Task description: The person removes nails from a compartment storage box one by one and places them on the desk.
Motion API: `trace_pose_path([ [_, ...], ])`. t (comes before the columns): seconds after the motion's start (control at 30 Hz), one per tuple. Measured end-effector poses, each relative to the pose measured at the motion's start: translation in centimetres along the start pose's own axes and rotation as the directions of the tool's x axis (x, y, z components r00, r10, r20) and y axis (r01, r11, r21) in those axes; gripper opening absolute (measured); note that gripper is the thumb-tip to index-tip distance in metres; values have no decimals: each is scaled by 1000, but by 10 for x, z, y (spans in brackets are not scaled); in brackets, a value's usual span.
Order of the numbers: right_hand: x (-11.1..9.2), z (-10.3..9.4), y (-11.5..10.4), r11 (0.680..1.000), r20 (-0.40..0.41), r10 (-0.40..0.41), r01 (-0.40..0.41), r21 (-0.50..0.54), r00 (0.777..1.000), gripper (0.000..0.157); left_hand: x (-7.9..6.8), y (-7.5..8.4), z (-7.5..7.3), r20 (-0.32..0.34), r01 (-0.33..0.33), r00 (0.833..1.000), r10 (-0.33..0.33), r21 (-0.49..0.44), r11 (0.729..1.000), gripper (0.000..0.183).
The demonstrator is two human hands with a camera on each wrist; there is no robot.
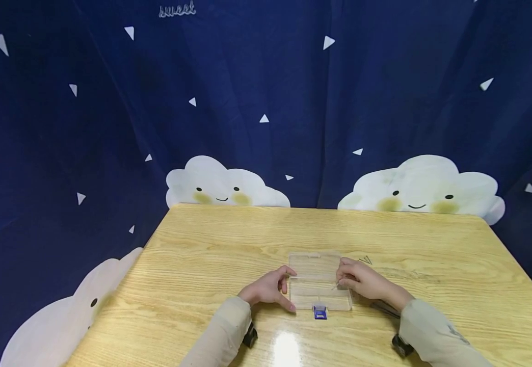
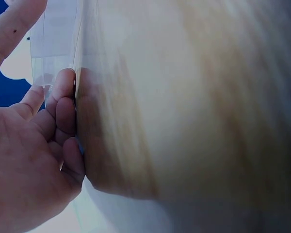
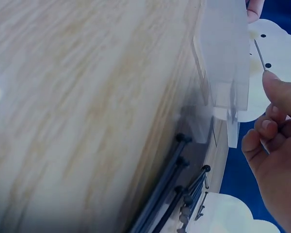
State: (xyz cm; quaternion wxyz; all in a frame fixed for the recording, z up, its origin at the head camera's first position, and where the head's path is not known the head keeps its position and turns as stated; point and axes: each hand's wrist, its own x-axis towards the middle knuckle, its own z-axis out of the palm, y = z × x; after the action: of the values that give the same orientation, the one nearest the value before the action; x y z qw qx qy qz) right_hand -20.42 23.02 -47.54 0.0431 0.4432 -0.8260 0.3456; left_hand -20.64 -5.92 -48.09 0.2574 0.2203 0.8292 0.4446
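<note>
A clear plastic box (image 1: 321, 303) lies with its lid (image 1: 314, 266) folded back flat and its blue latch (image 1: 320, 313) toward the person. My left hand (image 1: 271, 288) holds the box at its left end, thumb at the front corner and index finger near the hinge side. Above the right part of the box, my right hand (image 1: 368, 280) pinches a thin nail (image 3: 259, 54) between thumb and finger; its tip sticks out past the thumb. Several dark nails (image 3: 182, 160) with round heads lie on the table beside the box in the right wrist view.
The wooden table (image 1: 220, 239) stands before a dark blue curtain (image 1: 266, 76) with white clouds and triangles. A few thin nails (image 1: 365, 260) lie just behind the right hand. More dark nails (image 1: 385, 308) lie partly hidden under the right wrist.
</note>
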Motion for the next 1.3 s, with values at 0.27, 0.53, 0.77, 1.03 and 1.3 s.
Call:
trace_pose_path([
  [0.27, -8, -11, 3, 1000, -55, 0, 1, 6, 999, 17, 0, -1, 1, -13, 0, 1000, 0, -9, 1000, 72],
  [0.53, -19, -27, 13, 999, -114, 39, -39, -5, 993, 19, -6, 9, 1, -24, -11, 1000, 10, -12, 1000, 70],
  [0.77, -27, -37, 22, 995, -147, 97, -97, 6, 984, 20, -7, 11, 0, -21, -4, 1000, 4, -14, 1000, 70],
  [1.03, -37, -45, 31, 959, -147, 273, -280, -31, 951, 8, -1, 0, -1, -7, 4, 1000, -4, -12, 1000, 72],
  [1.3, -43, -47, 46, 903, -124, 413, -424, -75, 902, 11, -2, 1, -1, -9, -2, 1000, 2, -23, 1000, 71],
])
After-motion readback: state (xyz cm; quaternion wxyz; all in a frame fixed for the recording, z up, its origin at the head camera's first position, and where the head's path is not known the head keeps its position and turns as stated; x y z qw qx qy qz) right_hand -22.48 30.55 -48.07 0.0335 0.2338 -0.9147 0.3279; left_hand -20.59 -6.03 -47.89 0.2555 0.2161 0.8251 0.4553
